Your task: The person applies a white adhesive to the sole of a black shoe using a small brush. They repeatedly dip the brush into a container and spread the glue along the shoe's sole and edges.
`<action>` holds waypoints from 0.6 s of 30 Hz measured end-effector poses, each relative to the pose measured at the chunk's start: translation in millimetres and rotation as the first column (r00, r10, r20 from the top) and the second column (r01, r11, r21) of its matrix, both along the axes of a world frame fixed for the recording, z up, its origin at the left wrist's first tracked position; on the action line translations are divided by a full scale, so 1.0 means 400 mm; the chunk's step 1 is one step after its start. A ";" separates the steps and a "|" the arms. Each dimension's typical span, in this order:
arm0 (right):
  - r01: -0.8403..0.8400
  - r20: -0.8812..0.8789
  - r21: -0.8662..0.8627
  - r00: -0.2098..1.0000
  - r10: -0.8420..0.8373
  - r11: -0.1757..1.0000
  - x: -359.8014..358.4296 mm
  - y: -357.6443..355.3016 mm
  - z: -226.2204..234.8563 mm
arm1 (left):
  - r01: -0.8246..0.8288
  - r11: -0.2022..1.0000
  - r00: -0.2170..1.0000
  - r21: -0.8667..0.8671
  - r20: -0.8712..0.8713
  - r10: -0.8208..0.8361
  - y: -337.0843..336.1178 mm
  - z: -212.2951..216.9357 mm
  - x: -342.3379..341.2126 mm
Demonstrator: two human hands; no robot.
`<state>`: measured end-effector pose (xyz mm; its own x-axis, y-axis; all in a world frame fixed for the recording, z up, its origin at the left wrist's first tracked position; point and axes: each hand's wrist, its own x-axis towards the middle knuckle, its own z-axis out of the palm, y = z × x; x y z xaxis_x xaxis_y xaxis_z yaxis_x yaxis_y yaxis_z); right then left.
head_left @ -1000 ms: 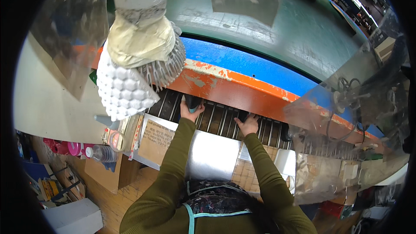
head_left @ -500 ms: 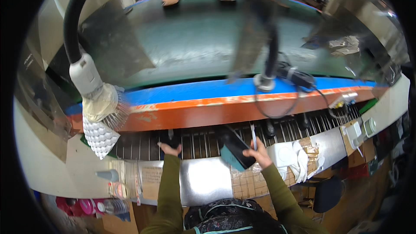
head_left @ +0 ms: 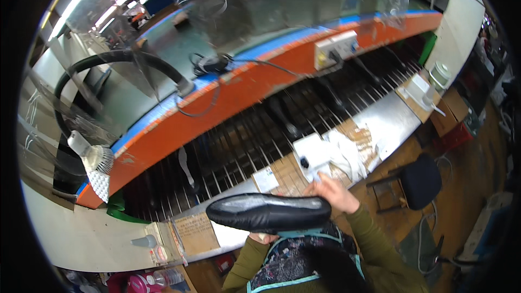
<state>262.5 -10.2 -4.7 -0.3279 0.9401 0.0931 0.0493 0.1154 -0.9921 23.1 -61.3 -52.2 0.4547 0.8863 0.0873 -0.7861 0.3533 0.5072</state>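
A black shoe upper (head_left: 268, 214) lies sideways in front of my body, its bottom turned up with a glossy grey strip along it. My left hand (head_left: 264, 237) grips it from below; most of the fingers are hidden behind it. At the shoe's right end is my right hand (head_left: 335, 192), its fingers pinched round a thin pale stick (head_left: 316, 177). Just beyond these fingers stands a white container (head_left: 310, 153) with a dark opening.
White cloth (head_left: 347, 157) lies beside the container on the metal ledge (head_left: 388, 114). Behind runs a rod rack (head_left: 247, 149) holding dark shoe-like pieces, below an orange beam (head_left: 249, 95) with a socket strip (head_left: 336, 50). A flexible hose lamp (head_left: 89, 154) hangs left; a dark chair (head_left: 415, 182) stands right.
My left hand has come back from the rack and now holds the black shoe upper near my body. My right hand stays by the white container. The view has turned to the right.
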 end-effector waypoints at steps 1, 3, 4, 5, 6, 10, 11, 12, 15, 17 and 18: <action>0.090 0.090 -0.141 0.993 -0.078 0.986 0.039 -0.015 -0.010 | -0.012 0.998 1.000 -0.066 0.009 0.013 -0.013 -0.014 0.008; 0.234 0.228 0.012 0.946 -0.231 0.972 0.098 -0.025 -0.055 | -0.028 0.997 1.000 -0.078 0.000 0.028 -0.023 -0.015 0.008; 0.306 0.207 0.195 0.916 -0.344 0.932 0.126 -0.034 -0.100 | -0.104 0.995 0.991 -0.007 -0.087 0.103 -0.019 0.010 0.015; 0.324 0.333 0.239 0.858 -0.390 0.915 0.156 -0.051 -0.107 | -0.186 0.980 0.966 0.069 -0.172 0.195 -0.020 0.031 0.019; 0.416 0.339 0.194 0.821 -0.459 0.888 0.176 -0.072 -0.135 | -0.251 0.957 0.926 0.145 -0.253 0.281 -0.019 0.056 0.025; 0.422 0.634 0.333 0.562 -0.532 0.843 0.228 -0.116 -0.237 | -0.461 0.848 0.842 0.261 -0.171 0.511 -0.002 0.172 0.044; 0.398 0.640 0.396 0.526 -0.560 0.827 0.233 -0.117 -0.270 | -0.502 0.831 0.828 0.242 -0.142 0.542 -0.003 0.178 0.044; 0.372 0.641 0.457 0.493 -0.589 0.808 0.231 -0.111 -0.292 | -0.519 0.813 0.808 0.263 -0.158 0.567 0.000 0.188 0.040; 0.340 0.635 0.530 0.447 -0.629 0.777 0.223 -0.085 -0.330 | -0.635 0.723 0.714 0.275 -0.149 0.684 -0.008 0.165 -0.001; 0.301 0.639 0.572 0.419 -0.645 0.763 0.198 -0.058 -0.331 | -0.642 0.661 0.661 0.389 -0.157 0.734 -0.016 0.167 -0.023; 0.268 0.643 0.593 0.409 -0.647 0.759 0.192 -0.045 -0.334 | -0.655 0.614 0.607 0.440 -0.178 0.775 -0.019 0.155 -0.035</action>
<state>339.3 -28.2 -138.2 0.0362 0.9192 0.3921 0.9164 0.1260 -0.3799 9.3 -68.8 9.9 -0.2658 0.8835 0.3857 -0.4803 -0.4683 0.7416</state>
